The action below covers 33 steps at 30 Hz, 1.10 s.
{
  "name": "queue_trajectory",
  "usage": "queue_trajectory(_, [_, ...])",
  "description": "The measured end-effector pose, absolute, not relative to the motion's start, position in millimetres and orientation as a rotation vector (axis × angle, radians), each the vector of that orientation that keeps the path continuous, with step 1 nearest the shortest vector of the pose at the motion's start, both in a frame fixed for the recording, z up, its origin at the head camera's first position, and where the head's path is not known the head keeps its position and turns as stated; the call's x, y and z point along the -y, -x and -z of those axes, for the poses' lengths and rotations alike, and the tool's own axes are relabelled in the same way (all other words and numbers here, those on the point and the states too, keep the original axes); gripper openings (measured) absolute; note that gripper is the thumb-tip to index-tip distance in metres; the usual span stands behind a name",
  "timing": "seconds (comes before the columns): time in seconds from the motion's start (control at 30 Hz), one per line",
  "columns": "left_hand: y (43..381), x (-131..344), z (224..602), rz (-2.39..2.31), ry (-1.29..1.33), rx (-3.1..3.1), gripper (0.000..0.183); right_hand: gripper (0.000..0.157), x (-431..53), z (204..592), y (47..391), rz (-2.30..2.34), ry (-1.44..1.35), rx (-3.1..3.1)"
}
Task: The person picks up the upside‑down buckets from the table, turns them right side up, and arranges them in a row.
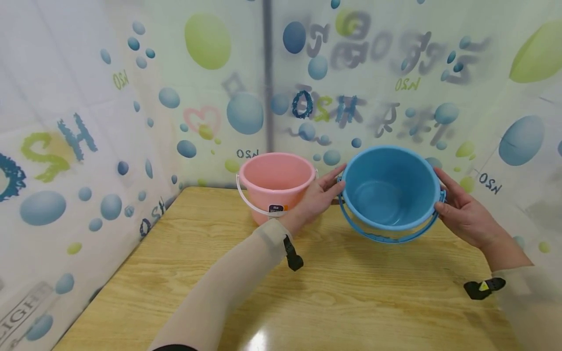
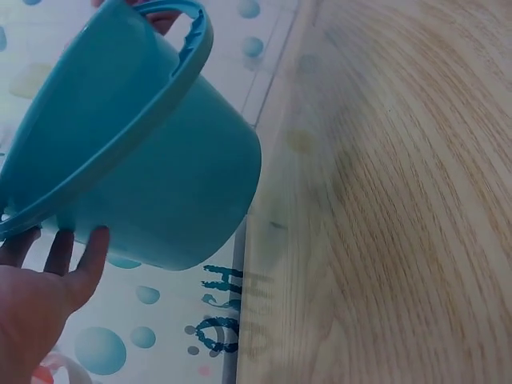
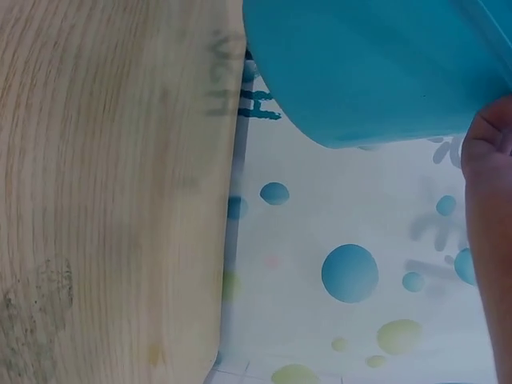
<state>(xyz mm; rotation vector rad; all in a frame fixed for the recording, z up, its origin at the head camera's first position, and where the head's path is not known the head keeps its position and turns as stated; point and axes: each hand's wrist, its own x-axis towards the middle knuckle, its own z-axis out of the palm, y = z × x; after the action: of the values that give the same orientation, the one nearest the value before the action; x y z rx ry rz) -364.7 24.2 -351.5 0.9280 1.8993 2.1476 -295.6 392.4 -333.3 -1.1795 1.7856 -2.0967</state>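
Note:
A blue bucket (image 1: 391,185) is held up off the table between both hands, its mouth tilted toward the head camera. Its blue handle (image 1: 391,239) hangs below the front of the rim. My left hand (image 1: 317,197) grips the bucket's left side near the handle joint. On the opposite side, my right hand (image 1: 463,214) holds the rim with the thumb in front. In the left wrist view the bucket (image 2: 176,176) tips above the wood surface, fingers against its wall. The right wrist view shows only part of the bucket (image 3: 376,72) and the right hand (image 3: 488,140).
A pink bucket (image 1: 276,170) with a white handle (image 1: 250,204) stands at the table's back, partly behind the left forearm. The wooden table (image 1: 351,292) ends at a patterned curtain (image 1: 210,97) that rises along the back and sides.

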Motion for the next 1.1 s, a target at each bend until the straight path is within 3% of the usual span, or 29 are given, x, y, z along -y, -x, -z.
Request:
queue_trajectory(0.37, [362, -23, 344, -2.18, -0.868, -1.755, 0.057, 0.068, -382, 337, 301, 2.241, 1.183, -1.65])
queue_trajectory(0.63, [362, -25, 347, -2.09, -0.974, -1.798, 0.063, 0.059, -383, 337, 302, 2.28, 1.108, -1.836])
queue_trajectory(1.1, [364, -37, 356, -2.076, -0.896, -2.044, 0.058, 0.055, -384, 344, 311, 2.222, 1.061, -1.934])
